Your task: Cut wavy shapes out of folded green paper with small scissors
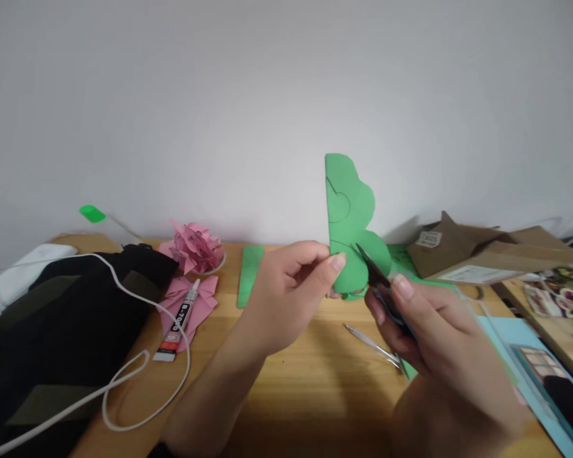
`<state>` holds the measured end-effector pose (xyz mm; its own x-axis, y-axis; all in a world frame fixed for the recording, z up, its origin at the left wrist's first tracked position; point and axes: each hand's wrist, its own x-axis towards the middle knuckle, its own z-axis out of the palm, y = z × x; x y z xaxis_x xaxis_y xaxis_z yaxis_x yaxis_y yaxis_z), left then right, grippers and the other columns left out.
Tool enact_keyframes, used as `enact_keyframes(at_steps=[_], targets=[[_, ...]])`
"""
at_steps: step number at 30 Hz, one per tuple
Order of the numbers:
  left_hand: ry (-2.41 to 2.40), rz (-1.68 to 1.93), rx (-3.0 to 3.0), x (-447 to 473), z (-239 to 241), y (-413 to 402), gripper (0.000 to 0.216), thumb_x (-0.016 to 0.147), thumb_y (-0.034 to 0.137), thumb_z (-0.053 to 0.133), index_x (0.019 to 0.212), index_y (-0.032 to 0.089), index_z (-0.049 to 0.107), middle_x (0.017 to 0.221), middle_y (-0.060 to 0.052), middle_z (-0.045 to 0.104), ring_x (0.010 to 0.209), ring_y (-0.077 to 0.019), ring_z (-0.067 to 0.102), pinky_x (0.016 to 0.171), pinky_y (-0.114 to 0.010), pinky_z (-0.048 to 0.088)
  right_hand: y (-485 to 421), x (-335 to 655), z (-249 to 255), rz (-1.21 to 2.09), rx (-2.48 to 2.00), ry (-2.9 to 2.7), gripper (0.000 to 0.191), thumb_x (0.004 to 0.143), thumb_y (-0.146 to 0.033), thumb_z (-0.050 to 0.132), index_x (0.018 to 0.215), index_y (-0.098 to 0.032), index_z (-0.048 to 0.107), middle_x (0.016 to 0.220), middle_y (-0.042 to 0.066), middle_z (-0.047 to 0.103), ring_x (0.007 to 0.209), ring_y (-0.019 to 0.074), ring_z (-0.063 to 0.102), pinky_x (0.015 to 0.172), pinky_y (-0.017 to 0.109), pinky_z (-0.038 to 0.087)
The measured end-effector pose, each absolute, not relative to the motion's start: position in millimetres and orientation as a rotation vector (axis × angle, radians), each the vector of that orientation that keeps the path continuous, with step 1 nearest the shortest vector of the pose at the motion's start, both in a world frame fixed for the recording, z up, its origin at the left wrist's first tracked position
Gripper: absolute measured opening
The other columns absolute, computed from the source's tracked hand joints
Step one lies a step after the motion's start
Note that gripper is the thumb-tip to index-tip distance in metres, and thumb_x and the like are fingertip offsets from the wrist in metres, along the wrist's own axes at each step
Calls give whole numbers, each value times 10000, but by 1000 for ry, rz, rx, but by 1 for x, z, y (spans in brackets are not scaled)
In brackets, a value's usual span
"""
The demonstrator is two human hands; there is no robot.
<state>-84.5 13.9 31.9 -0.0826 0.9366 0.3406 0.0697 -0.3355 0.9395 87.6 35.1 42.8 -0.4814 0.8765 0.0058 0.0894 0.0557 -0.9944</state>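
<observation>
My left hand (291, 289) pinches the lower left edge of a folded green paper (351, 210) and holds it upright above the table. The paper has a straight left side, a scalloped right side and curved pencil lines on its face. In my right hand (434, 331) is a pair of scissors (375, 270) with dark blades, pointing up and left. The blades lie at the paper's lower right lobes; my fingers partly hide the handles. Below the scissors a pen (372, 345) rests on the wooden table (296, 394).
At left lie a pink paper flower (193, 247), pink folded paper (205, 308) with a glue tube (177, 324) on it, a white cable (119, 427) and a black bag (76, 318). A green paper strip (249, 277) lies mid-table. An opened cardboard box (487, 248) stands right, against the wall.
</observation>
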Motion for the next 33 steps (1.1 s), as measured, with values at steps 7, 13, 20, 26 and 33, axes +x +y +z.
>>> enact_keyframes(at_steps=[7, 13, 20, 26, 33], targets=[[1113, 1530, 1423, -83, 32, 15, 309, 900, 212, 536, 596, 158, 521, 558, 27, 547, 559, -67, 524, 541, -182, 430, 36, 86, 40, 1461, -948, -1670, 498, 925, -538, 504, 590, -173, 559, 417, -66, 314, 394, 66, 240, 370, 233, 164], [1029, 1570, 1349, -80, 34, 13, 311, 882, 196, 549, 576, 167, 501, 536, 26, 555, 560, -84, 611, 523, -166, 483, 36, 86, 39, 1433, -893, -1700, 504, 942, -518, 484, 572, -180, 540, 415, -58, 341, 397, 76, 266, 386, 244, 198], [1039, 1518, 1290, -81, 37, 11, 298, 864, 187, 546, 573, 174, 483, 539, 17, 555, 548, -108, 633, 510, -188, 521, 37, 91, 41, 1494, -936, -1717, 515, 926, -544, 487, 542, -201, 507, 416, -43, 343, 395, 92, 264, 385, 265, 190], [1070, 1500, 1297, -82, 39, 9, 337, 847, 206, 555, 537, 177, 426, 516, 19, 535, 473, -83, 561, 484, -194, 530, 37, 94, 40, 1502, -967, -1711, 506, 903, -577, 509, 605, -176, 592, 399, -50, 344, 381, 79, 262, 377, 249, 176], [1046, 1461, 1306, -84, 37, 9, 337, 861, 223, 559, 550, 175, 437, 529, 22, 527, 494, -88, 584, 504, -191, 535, 36, 96, 41, 1525, -942, -1717, 485, 921, -558, 499, 645, -175, 610, 408, -58, 349, 390, 75, 257, 384, 246, 184]])
